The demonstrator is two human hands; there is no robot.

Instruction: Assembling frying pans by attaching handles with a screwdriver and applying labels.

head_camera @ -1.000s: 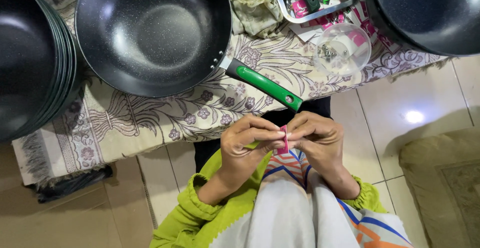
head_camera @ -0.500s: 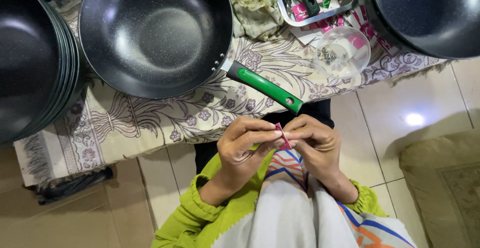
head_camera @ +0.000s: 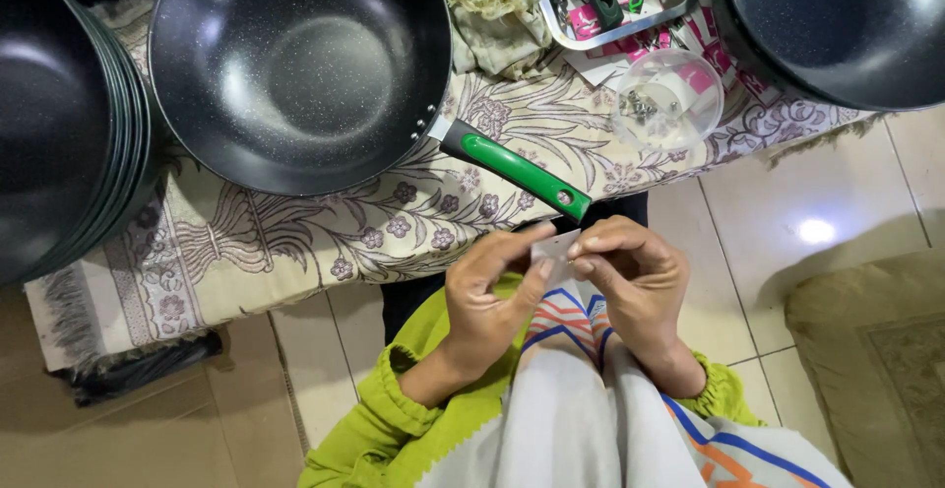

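Both hands meet over the lap, the left hand (head_camera: pixel 489 296) and right hand (head_camera: pixel 630 276) pinching a small pale slip (head_camera: pixel 554 245) between thumb and fingertips, fingers curled closed on it just below the pan handle's tip. Ahead on the floral cloth (head_camera: pixel 295 242) sits a dark pan (head_camera: pixel 295 65) with a green handle (head_camera: pixel 517 168), a stack of pans (head_camera: pixel 59 114) to the left and another pan (head_camera: pixel 837 25) to the right. Near the handle's end lies a clear bowl (head_camera: pixel 669 99) just below a tray (head_camera: pixel 615 5) of tools.
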